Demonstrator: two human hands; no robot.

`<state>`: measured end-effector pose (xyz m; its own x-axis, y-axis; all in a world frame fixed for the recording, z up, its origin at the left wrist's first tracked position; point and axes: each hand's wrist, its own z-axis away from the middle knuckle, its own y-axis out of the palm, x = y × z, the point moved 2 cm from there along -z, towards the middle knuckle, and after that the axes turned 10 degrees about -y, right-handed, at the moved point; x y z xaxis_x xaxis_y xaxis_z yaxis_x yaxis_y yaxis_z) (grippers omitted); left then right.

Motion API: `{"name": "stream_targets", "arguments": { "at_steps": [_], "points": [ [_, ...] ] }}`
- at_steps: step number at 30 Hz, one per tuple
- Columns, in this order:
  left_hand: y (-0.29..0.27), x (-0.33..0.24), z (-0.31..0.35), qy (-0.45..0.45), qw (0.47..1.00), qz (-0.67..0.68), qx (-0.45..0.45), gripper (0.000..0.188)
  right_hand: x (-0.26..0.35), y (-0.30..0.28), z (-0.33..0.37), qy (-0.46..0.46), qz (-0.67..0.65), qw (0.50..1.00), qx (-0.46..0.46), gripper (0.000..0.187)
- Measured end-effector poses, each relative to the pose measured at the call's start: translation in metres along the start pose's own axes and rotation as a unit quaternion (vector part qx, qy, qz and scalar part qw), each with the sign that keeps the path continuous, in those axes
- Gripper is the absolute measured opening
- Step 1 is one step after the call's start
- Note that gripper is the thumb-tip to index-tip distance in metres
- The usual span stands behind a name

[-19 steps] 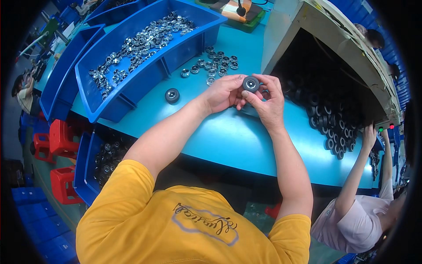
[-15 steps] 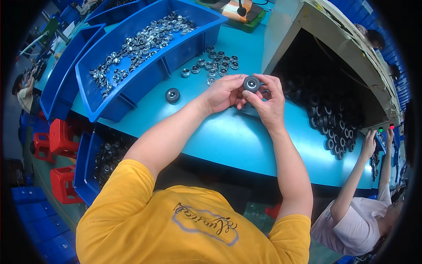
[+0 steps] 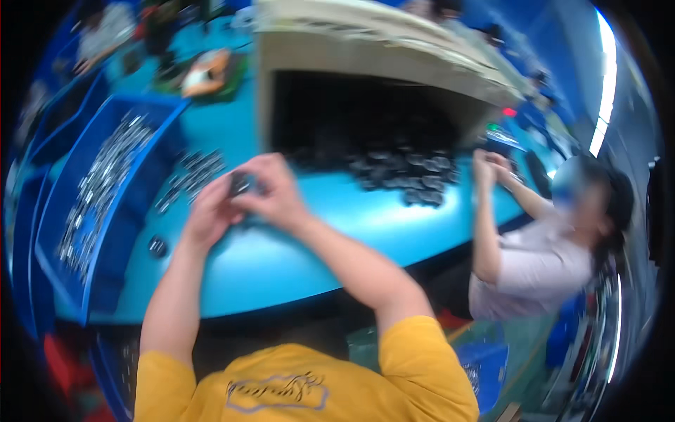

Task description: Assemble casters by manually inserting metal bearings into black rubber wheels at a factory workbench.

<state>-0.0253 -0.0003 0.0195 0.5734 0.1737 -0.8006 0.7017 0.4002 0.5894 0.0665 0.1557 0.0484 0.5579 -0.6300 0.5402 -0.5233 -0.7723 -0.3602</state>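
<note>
Holds a small, round dark wheel (image 3: 240, 184) between the left hand (image 3: 209, 209) and the right hand (image 3: 275, 198), narrow in grip on both sides with fingers bent around the wheel, just above a smooth, glossy blue table (image 3: 274, 278). Cannot tell the finer surface of the wheel through the blur. Has a second wheel (image 3: 157, 246), round, dark and faintly shiny, alone on the table to the left, apart from both hands. Has just beyond the left hand a loose cluster of shiny hubs (image 3: 197, 171), laid straight on the table. To the left, has a long, deep tray (image 3: 140, 211) of smooth blue plastic with a scattered spread of glinting silver parts (image 3: 105, 186) inside, and at its far-left side another blue tray (image 3: 22, 246) with contents too blurred to tell. On the far side, faces a big pale box (image 3: 351, 46) with a rough, worn upper edge and a wide, dark opening, and at that opening a heap of matt black, ring-like tyres (image 3: 415, 172), spilling onto the table. To the right, has a co-worker (image 3: 531, 271) in a pale, soft shirt.
</note>
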Motion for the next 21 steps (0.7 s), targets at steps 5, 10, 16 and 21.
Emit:
{"name": "stream_targets", "arguments": {
  "at_steps": [5,10,16,21],
  "points": [
    [0.007,-0.027,-0.001,0.125,0.916,-0.335,-0.184,0.024,0.005,-0.046,-0.014,-0.046,0.142,0.987,-0.063,0.023],
    [0.003,-0.042,0.039,0.253,0.700,-0.577,-0.337,0.023,-0.008,-0.089,-0.021,-0.117,0.340,0.925,-0.123,0.008],
    [0.018,-0.049,0.066,0.183,0.527,-0.717,-0.417,0.025,-0.028,-0.131,-0.005,0.040,0.425,0.897,-0.113,0.006],
    [-0.011,-0.044,0.096,0.119,0.445,-0.778,-0.427,0.026,-0.031,-0.114,-0.006,0.045,0.411,0.910,-0.031,0.014]
  ]
}}
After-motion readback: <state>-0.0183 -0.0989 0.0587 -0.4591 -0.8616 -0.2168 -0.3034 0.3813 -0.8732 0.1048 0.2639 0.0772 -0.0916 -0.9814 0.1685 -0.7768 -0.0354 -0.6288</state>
